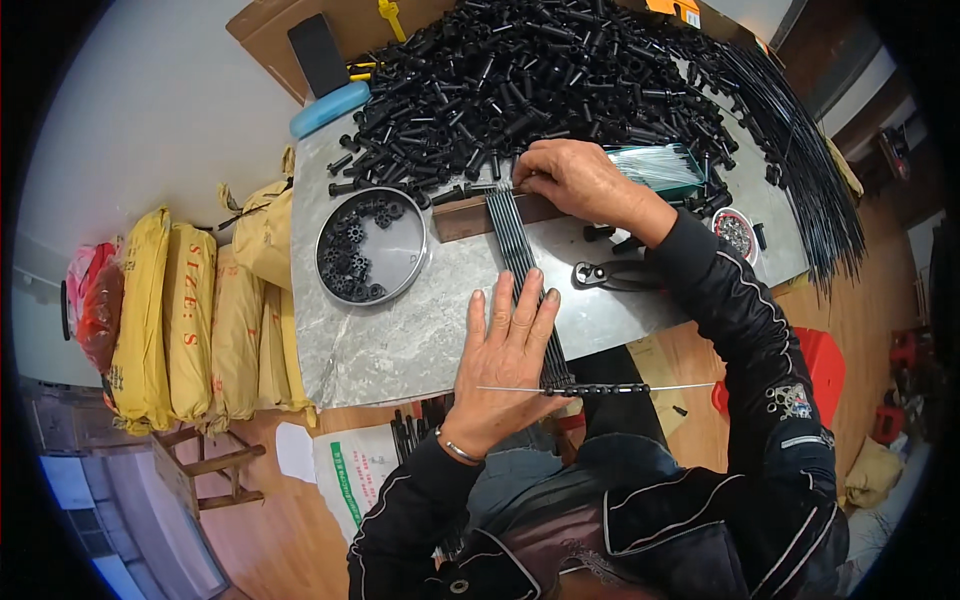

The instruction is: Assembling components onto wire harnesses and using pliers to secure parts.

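Note:
My left hand (pixel 503 345) lies palm down with its fingers stretched over a row of slim dark ribs (pixel 512 240). A thin metal wire (pixel 680 386), threaded with small black pieces (pixel 610 389), crosses the left hand near the wrist; the black pieces are at the near end of the ribs. My right hand (pixel 580 180) is closed in a pinch at the far end of the ribs, just above a brown bar (pixel 465 218). What its fingertips hold is too small to make out. The far rib ends lie across the bar.
A heap of black plastic parts (pixel 540 80) covers the table's far side. Left stands a round tray (pixel 371 246) with black notched rings. Pincers (pixel 620 276), a cup of small metal pieces (pixel 735 233), a teal box of pale rods (pixel 655 170) and long black rods (pixel 815 200) lie right.

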